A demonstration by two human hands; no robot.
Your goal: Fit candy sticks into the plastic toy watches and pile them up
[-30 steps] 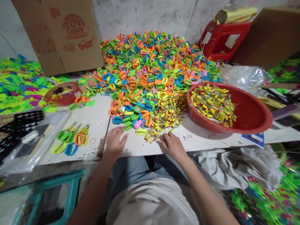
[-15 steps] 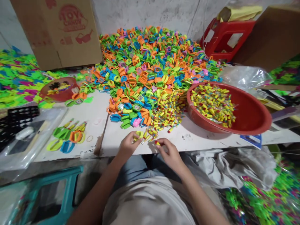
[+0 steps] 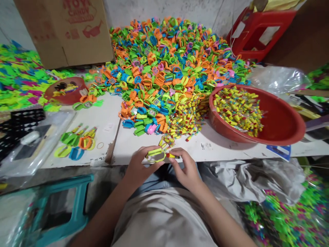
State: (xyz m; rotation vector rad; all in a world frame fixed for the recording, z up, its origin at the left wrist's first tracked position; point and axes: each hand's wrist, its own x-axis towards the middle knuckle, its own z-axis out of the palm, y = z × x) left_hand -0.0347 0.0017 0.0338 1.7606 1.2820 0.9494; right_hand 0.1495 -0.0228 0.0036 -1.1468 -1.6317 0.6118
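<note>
Between the thumb and fingers of my left hand (image 3: 140, 166) is a yellow toy watch (image 3: 157, 155), its band curved into a loop. My right hand (image 3: 187, 168) pinches a small yellow tube with a red end (image 3: 172, 155), perhaps a candy tube. The red end points left, close to the watch; whether they touch I cannot tell. Just beyond my hands lies a heap of similar yellow tubes (image 3: 186, 118). Behind it spreads a large pile of coloured toy watches (image 3: 154, 73). On the left, several watches (image 3: 81, 142) with tubes attached lie in a group.
A red basin (image 3: 280, 113) partly filled with yellow tubes stands at the right. A smaller red bowl (image 3: 53, 97) and a cardboard box (image 3: 64, 41) are at the left. A teal stool (image 3: 79, 202) stands below, left of me. A red stool (image 3: 259, 32) is at the back right.
My hands have come together near the table's front edge. The yellow watch is lifted into clearer view, and the tube now lies level, close to it. The view has tilted slightly.
</note>
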